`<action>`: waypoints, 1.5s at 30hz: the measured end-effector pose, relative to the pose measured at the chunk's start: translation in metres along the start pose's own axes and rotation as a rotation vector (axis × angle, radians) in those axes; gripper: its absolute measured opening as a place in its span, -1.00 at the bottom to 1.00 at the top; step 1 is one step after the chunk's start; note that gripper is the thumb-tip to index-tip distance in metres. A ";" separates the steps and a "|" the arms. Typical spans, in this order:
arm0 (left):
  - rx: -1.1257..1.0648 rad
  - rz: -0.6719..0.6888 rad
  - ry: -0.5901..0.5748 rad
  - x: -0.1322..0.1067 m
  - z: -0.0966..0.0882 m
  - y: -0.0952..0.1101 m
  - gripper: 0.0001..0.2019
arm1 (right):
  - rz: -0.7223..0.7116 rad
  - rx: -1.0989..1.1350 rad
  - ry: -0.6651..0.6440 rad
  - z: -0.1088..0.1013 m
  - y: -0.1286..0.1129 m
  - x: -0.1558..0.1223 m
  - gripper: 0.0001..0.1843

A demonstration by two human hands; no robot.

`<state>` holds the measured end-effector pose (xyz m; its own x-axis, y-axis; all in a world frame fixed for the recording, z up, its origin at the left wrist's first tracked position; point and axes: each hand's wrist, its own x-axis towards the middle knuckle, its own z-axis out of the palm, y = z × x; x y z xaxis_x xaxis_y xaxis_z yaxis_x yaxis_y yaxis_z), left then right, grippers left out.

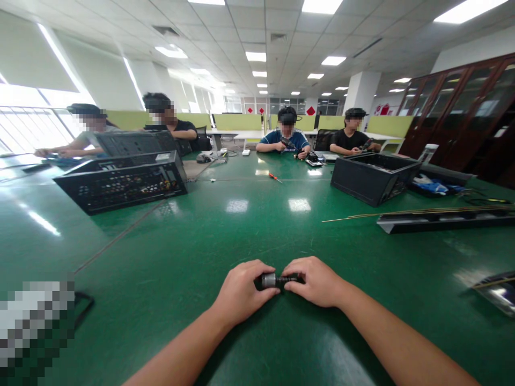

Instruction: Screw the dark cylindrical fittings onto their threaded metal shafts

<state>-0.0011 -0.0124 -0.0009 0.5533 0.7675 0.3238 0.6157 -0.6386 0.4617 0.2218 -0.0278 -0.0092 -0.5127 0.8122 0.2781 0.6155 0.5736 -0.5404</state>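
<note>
Low in the middle of the view, both my hands grip one small cylindrical part (pixel 269 280), black with a silver band and a thinner, ribbed dark end. The fingers of my left hand (pixel 243 289) close around its thicker left end. On the other side, my right hand (pixel 316 281) pinches the thin right end between thumb and fingers. The part lies level, just over or on the green tabletop (pixel 193 316); its exact kind cannot be made out. Both of its ends are partly hidden by my fingers.
Black computer cases stand at the left (pixel 132 182) and right (pixel 366 177). A red screwdriver (pixel 275 177) lies farther back. To the right are thin rods (pixel 350 217) and a black metal channel (pixel 438 222). Several people sit across the table, one with a power drill (pixel 288 142).
</note>
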 end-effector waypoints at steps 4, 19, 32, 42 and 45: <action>0.003 0.003 0.003 0.000 0.000 0.001 -0.72 | 0.001 0.002 -0.003 0.000 0.000 0.000 -0.83; 0.004 -0.010 -0.008 0.000 0.000 -0.001 -0.71 | 0.010 -0.001 -0.013 -0.001 0.000 -0.001 -0.81; 0.003 -0.012 -0.010 -0.001 -0.001 0.000 -0.71 | 0.018 0.002 -0.011 -0.002 0.000 -0.001 -0.82; 0.008 -0.014 -0.006 -0.001 0.000 -0.001 -0.71 | 0.012 0.005 -0.010 -0.002 0.000 -0.001 -0.82; 0.005 -0.027 -0.017 -0.002 0.000 -0.002 -0.71 | 0.024 0.008 -0.016 -0.002 0.000 -0.001 -0.82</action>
<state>-0.0031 -0.0125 -0.0026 0.5457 0.7837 0.2968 0.6336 -0.6176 0.4659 0.2240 -0.0284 -0.0081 -0.5076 0.8237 0.2527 0.6230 0.5535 -0.5527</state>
